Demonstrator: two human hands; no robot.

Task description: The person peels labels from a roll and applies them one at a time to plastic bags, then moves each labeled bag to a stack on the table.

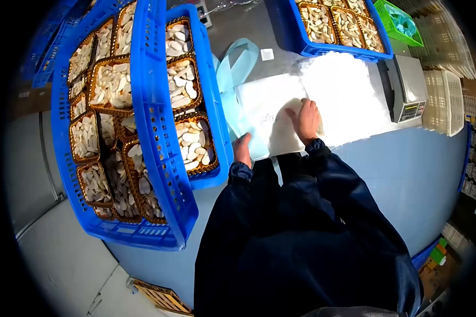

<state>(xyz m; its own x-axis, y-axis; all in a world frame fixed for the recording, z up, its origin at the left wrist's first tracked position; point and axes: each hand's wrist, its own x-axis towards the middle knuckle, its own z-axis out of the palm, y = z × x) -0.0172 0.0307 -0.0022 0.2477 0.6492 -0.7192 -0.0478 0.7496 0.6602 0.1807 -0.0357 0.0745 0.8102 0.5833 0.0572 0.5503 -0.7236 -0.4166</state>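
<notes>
My left hand [242, 150] is at the lower left corner of a stack of white sheets or bags [275, 95], touching a pale teal strap or bag [228, 79] that lies along its left side. Its fingers are close together, and what they pinch is hard to make out. My right hand [305, 120] rests on the stack near its front right, thumb and fingers apart. Right of it lies a second, very bright pile of clear or white plastic [344, 100].
Blue crates [166, 174] on the left hold brown baskets of pale sliced pieces [111, 84]. Another blue crate [349, 51] stands at the back. A scale [410, 87], green basket [410, 37] and white baskets [444, 100] are at the right. A pallet [161, 297] lies on the floor.
</notes>
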